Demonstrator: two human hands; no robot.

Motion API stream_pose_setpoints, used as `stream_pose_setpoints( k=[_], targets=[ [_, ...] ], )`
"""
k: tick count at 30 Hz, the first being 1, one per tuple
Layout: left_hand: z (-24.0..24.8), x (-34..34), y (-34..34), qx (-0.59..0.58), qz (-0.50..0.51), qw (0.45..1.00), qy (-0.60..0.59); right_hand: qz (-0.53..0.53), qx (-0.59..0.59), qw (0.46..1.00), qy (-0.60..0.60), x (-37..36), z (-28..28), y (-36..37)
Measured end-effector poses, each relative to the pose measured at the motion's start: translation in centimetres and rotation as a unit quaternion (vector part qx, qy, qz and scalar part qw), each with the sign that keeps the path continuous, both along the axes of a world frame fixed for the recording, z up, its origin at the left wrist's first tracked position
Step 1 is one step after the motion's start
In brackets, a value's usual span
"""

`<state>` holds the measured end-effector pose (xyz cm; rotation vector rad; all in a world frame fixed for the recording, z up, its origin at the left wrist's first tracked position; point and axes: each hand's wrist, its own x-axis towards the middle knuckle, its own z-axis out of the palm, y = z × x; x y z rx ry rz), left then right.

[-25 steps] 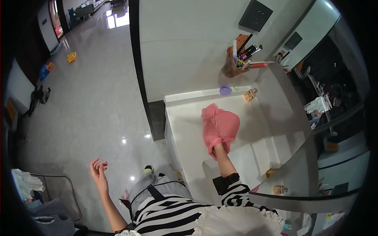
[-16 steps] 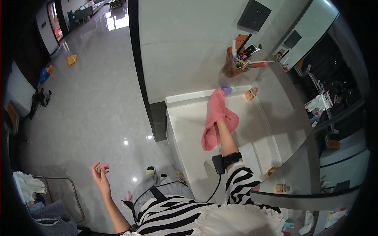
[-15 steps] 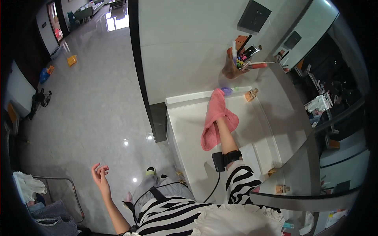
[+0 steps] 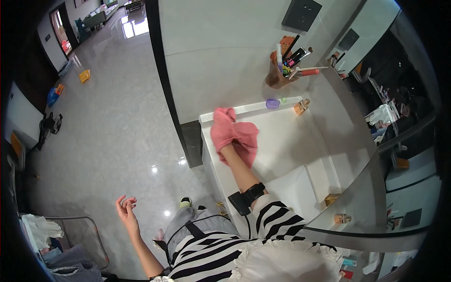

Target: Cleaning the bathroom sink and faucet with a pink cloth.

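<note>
A pink cloth [image 4: 243, 135] lies bunched over the left back part of the white washbasin counter [image 4: 277, 136]. My right hand [image 4: 228, 148] is at the cloth and moves it over the surface; the folds hide its fingers. A black band with a small box [image 4: 246, 198] sits on my right wrist, and a cable runs from it. My left hand [image 4: 127, 209] hangs in the air over the floor, holding nothing, its fingers loosely bent and apart.
Along the counter's back ledge stand a purple oval item [image 4: 272, 103] and a small perfume bottle [image 4: 301, 106]. Above them, a wall cup [image 4: 278, 77] holds brushes and pens. The white basin [image 4: 293, 190] is by my right forearm. A mirror [image 4: 404, 188] rises at right.
My right hand has carried the pink cloth leftward across the counter, toward its left back corner. My left hand stays raised, nearly unmoved.
</note>
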<state>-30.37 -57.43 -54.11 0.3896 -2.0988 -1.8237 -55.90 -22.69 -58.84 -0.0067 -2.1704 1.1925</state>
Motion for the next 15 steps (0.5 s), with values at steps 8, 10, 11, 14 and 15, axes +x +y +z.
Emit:
stream_pose_setpoints(
  k=[8, 10, 11, 14, 15],
  targets=[
    [-0.5, 0.8, -0.8, 0.01, 0.02, 1.0, -0.017, -0.149, 0.234, 0.931, -0.237, 0.4, -0.7, 5.7],
    [-0.6, 1.1, -1.1, 0.021, 0.029, 0.999, -0.017, -0.311, 0.63, 0.607, -0.372, -0.1, 1.0, 7.6],
    [-0.5, 1.1, -1.0, 0.024, 0.037, 0.999, -0.015, -0.341, 0.717, 0.452, -0.407, -0.1, 1.3, 6.8],
    [-0.5, 1.2, -1.1, 0.026, 0.043, 0.999, -0.013, -0.322, 0.782, 0.284, -0.451, -0.8, 0.9, 3.9],
    [-0.4, 1.3, -1.1, 0.02, 0.047, 0.999, -0.013, -0.314, 0.809, 0.223, -0.445, -0.9, 0.3, 1.7]
  ],
)
